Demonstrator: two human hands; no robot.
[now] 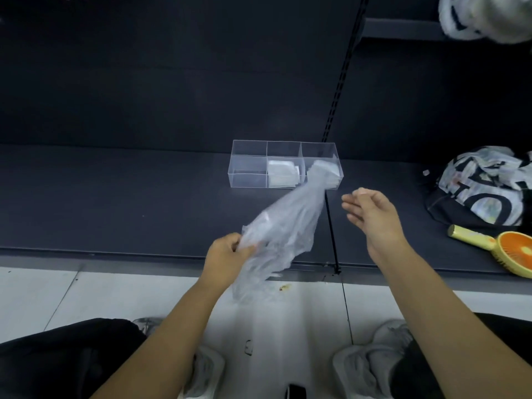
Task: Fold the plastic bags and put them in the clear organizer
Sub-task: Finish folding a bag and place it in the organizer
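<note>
The plastic bag (283,226), loose, crumpled and not yet folded, is held in the air over the dark shelf (115,203), stretched from seven o'clock towards one o'clock. Its far tip is seen in front of the clear organizer (247,180), which stands on the shelf at twelve o'clock; whether the tip touches it cannot be told. The bag is pinched at its near end by the left hand (227,254), whose fingers are curled round the film, while the right hand (371,211) is held at three o'clock of the bag, fingers apart and relaxed, with nothing gripped. Since only one end is gripped, the slack film may well be swept against the light organizer, so that it is shoved along the shelf or the folded bags (283,171) in its middle and right compartments are dragged out. A fold begun in the air is likely to be skewed, since thin film slips and air is trapped.
</note>
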